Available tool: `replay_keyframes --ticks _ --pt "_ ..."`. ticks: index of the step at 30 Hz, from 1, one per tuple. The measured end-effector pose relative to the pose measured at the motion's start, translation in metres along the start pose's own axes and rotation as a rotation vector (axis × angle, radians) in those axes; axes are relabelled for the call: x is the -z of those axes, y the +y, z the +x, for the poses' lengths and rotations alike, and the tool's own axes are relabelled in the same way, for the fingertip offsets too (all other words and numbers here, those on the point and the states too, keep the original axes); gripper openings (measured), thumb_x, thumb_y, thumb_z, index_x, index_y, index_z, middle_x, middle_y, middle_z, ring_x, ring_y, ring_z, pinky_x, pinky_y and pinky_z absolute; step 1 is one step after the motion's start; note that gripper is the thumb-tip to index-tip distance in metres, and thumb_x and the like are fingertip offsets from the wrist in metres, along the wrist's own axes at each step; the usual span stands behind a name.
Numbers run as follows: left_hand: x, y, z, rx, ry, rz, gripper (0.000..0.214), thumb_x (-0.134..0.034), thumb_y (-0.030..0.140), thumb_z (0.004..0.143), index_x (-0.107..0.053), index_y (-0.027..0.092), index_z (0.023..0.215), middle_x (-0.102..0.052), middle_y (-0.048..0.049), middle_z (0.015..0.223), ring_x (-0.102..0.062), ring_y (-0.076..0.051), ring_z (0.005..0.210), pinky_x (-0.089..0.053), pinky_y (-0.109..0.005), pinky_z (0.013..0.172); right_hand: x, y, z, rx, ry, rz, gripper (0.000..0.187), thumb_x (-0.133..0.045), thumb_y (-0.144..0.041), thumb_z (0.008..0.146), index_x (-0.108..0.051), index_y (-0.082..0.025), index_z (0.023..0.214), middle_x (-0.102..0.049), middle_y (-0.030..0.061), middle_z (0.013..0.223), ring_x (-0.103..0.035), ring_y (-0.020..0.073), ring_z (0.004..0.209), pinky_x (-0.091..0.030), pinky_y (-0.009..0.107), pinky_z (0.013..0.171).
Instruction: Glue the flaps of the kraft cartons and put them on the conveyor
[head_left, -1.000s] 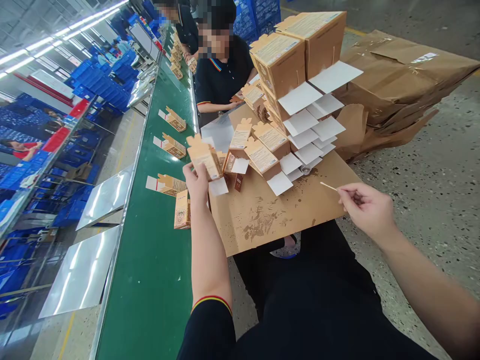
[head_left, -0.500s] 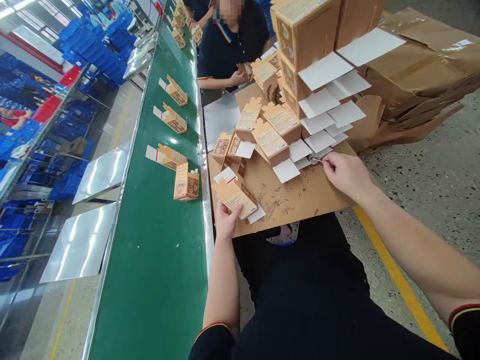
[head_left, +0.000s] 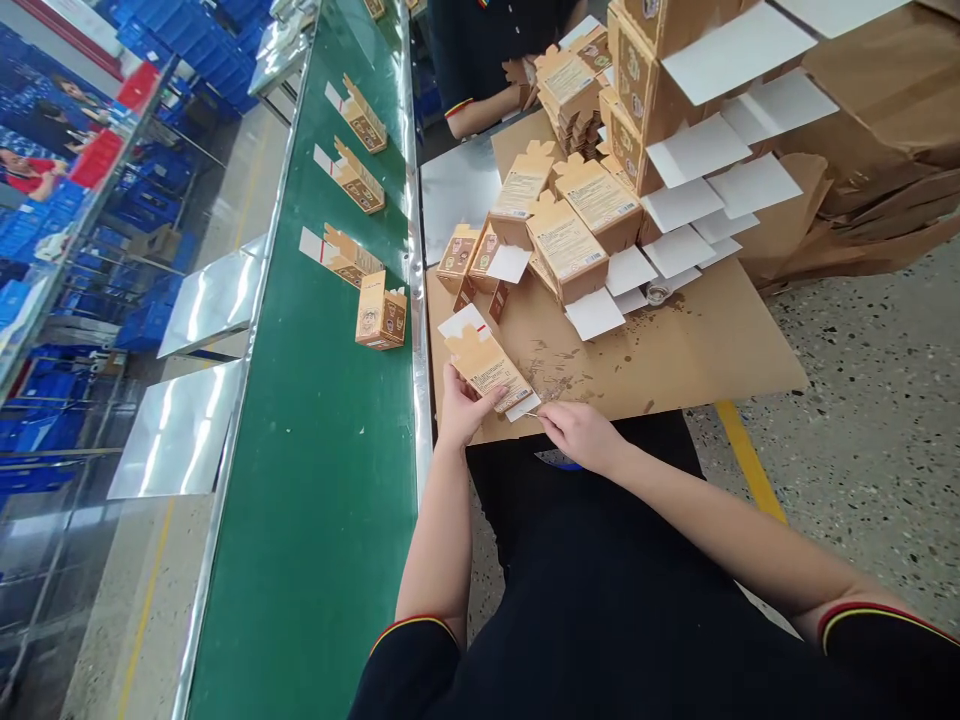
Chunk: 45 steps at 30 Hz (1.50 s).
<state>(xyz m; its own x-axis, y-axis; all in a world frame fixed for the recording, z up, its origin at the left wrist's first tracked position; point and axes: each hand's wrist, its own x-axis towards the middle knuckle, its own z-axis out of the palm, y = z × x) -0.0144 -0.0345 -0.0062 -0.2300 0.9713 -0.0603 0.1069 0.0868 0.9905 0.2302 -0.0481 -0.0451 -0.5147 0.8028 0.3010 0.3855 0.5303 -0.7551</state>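
My left hand (head_left: 463, 408) is closed around a small printed carton (head_left: 487, 362), tilted over the near left corner of the cardboard-covered table. The carton's far end has raised tabs and a white flap; another white flap (head_left: 523, 405) sticks out at its near end. In my right hand (head_left: 581, 432), thumb and fingers pinch a thin stick-like tool (head_left: 533, 413), its tip at that near flap. I cannot make out whether it touches. A small round dish-like thing (head_left: 657, 292) lies farther back, beside the stacked cartons' white flaps.
Left of the table runs a green conveyor belt (head_left: 315, 480) with a metal edge, carrying several cartons (head_left: 381, 312). Loose cartons (head_left: 566, 245) and a tall stack (head_left: 637, 120) cover the table's back. A co-worker's arm (head_left: 491, 108) shows behind them. Brown stains mark the cardboard (head_left: 675, 360).
My right hand has moved left and nearer, from the round dish-like thing to the held carton's near flap, bringing the thin tool along. My left hand keeps its hold. The view has tipped downward.
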Motion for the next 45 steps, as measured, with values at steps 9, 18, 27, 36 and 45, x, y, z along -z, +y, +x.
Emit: replay_keyframes --ticks 9,18,27,36,45 --pt "-0.004 -0.009 -0.030 0.026 -0.013 0.119 0.083 -0.111 0.052 0.062 -0.066 0.025 0.127 -0.079 -0.0156 0.131 -0.079 -0.037 0.132 -0.063 -0.057 0.119 0.058 -0.004 -0.042 -0.180 0.178 0.096 0.025 -0.059 -0.029 0.113 -0.073 -0.025 0.093 -0.069 0.0008 0.073 -0.061 0.0162 0.060 -0.053 0.030 0.063" --pt "-0.003 -0.020 -0.038 0.029 -0.053 0.280 0.060 -0.103 0.061 0.073 -0.072 0.021 0.105 -0.084 -0.0164 0.111 -0.083 -0.038 0.120 -0.067 -0.061 0.108 0.073 -0.022 -0.068 -0.290 0.291 0.144 0.021 -0.065 -0.027 0.109 -0.076 -0.025 0.091 -0.071 -0.0005 0.071 -0.063 0.0144 0.059 -0.054 0.027 0.058" --pt "0.055 -0.022 -0.045 0.007 0.431 0.200 0.080 -0.109 0.053 0.069 -0.071 0.017 0.129 -0.081 -0.0213 0.133 -0.078 -0.042 0.134 -0.063 -0.066 0.119 0.071 -0.025 -0.063 -0.282 0.295 0.178 0.031 -0.063 -0.038 0.113 -0.075 -0.025 0.088 -0.068 0.0004 0.068 -0.061 0.0148 0.057 -0.052 0.028 0.056" --pt "0.196 -0.009 -0.053 0.144 0.898 0.328 0.098 -0.107 0.040 0.063 -0.045 0.027 0.138 -0.064 -0.0189 0.152 -0.065 -0.039 0.152 -0.049 -0.067 0.132 0.077 -0.008 -0.057 -0.297 0.322 0.200 0.027 -0.067 -0.039 0.110 -0.077 -0.025 0.089 -0.068 -0.0009 0.066 -0.062 0.0140 0.054 -0.052 0.027 0.055" --pt "0.142 0.056 0.032 -0.546 0.968 0.572 0.044 -0.060 0.040 0.093 -0.054 0.026 0.135 -0.062 -0.0128 0.139 -0.063 -0.035 0.147 -0.053 -0.056 0.128 0.105 -0.005 -0.061 -0.398 0.469 0.147 0.031 -0.070 -0.049 0.109 -0.080 -0.025 0.091 -0.071 0.0009 0.067 -0.065 0.0156 0.054 -0.056 0.029 0.056"
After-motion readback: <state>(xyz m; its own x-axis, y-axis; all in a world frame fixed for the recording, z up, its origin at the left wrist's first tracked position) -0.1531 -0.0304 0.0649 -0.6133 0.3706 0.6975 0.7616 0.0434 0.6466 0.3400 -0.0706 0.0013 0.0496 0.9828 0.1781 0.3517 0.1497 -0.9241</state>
